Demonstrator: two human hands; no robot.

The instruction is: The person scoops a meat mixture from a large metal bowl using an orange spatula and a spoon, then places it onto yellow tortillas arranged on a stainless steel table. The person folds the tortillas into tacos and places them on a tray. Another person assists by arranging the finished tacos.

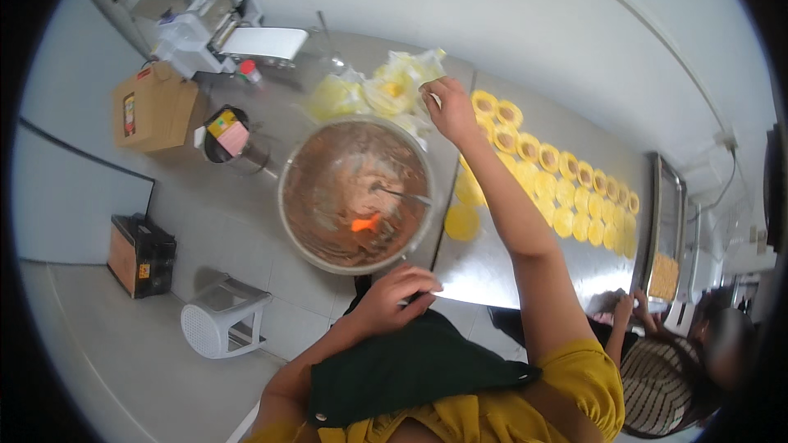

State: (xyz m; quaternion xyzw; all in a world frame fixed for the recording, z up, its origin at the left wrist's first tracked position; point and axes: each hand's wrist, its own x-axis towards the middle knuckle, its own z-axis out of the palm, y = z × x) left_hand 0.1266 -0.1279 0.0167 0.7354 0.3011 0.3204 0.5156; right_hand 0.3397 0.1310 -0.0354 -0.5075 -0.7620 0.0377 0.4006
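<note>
My right hand is stretched over the steel table beside crumpled clear plastic bags with something yellow inside. Its fingers are bent together at the tips; what they hold, if anything, is too small to make out. Close to the table's front edge, my left hand has its fingers curled in, and I cannot see what is in them. It is just below the rim of a large metal bowl smeared with brown paste. A metal-handled utensil and a bright orange piece are in the bowl.
Rows of yellow discs cover the right table; some bear brown rings. Beyond are a tray and another person. At left are a white machine, a cardboard box, a dark container and a stool.
</note>
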